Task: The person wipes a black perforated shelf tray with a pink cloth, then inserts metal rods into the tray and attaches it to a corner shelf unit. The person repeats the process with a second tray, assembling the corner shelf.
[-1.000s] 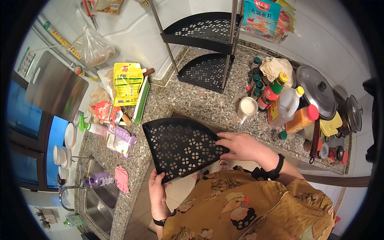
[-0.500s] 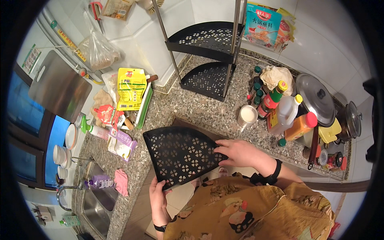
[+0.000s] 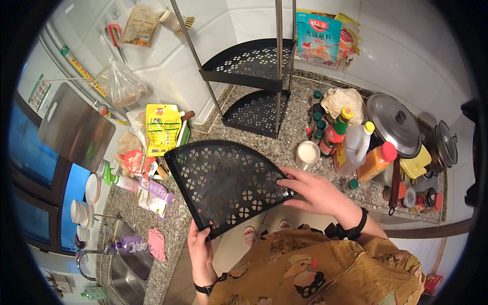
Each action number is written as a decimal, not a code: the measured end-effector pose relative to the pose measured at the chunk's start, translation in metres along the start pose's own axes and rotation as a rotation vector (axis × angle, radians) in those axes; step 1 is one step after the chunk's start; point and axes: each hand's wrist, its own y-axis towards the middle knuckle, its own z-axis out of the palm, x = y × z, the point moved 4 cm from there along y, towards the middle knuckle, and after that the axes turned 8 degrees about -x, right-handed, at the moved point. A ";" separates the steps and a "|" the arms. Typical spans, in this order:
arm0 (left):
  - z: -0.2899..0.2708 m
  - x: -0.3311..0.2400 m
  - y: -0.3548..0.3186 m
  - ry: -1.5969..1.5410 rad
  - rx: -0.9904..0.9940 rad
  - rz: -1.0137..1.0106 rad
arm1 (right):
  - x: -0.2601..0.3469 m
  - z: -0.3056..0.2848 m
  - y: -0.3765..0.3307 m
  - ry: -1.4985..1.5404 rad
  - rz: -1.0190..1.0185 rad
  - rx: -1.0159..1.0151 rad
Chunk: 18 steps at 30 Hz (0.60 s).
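— What's in the grip?
— Both hold a loose black perforated shelf tray [image 3: 226, 185]: left hand [image 3: 201, 249] closed on its near corner, right hand [image 3: 312, 190] pinching its right corner, above the desk [image 3: 284, 147] edge.
— Progress?
— The corner rack [image 3: 254, 81] already carries two tiers; this one looks unmounted.

worktop [image 3: 264, 145]: speckled grey stone
corner rack [image 3: 254, 76]: black, two perforated tiers on metal poles
bottles [image 3: 356, 147]: clustered right of the rack
pot lid [image 3: 394, 124]: grey, beside the bottles
yellow packet [image 3: 162, 127]: left, near the wall
sink [image 3: 127, 264]: lower left
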 end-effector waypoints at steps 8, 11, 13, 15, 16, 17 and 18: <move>0.014 -0.005 0.009 0.026 0.054 0.046 | -0.003 -0.015 -0.011 -0.009 0.027 -0.074; 0.020 -0.009 0.004 0.019 0.081 -0.002 | -0.004 -0.016 -0.011 -0.015 0.017 -0.089; 0.021 -0.009 0.003 0.019 0.085 0.008 | -0.004 -0.017 -0.010 -0.013 0.015 -0.094; 0.020 -0.008 0.003 0.024 0.072 0.028 | -0.005 -0.017 -0.010 -0.013 0.007 -0.088; 0.017 -0.005 0.005 0.028 0.057 0.045 | -0.005 -0.017 -0.010 -0.014 0.003 -0.086; 0.016 -0.004 0.005 0.033 0.043 0.061 | -0.006 -0.017 -0.010 -0.017 -0.003 -0.085; 0.015 -0.004 0.004 0.034 0.040 0.058 | -0.006 -0.015 -0.010 -0.020 -0.009 -0.084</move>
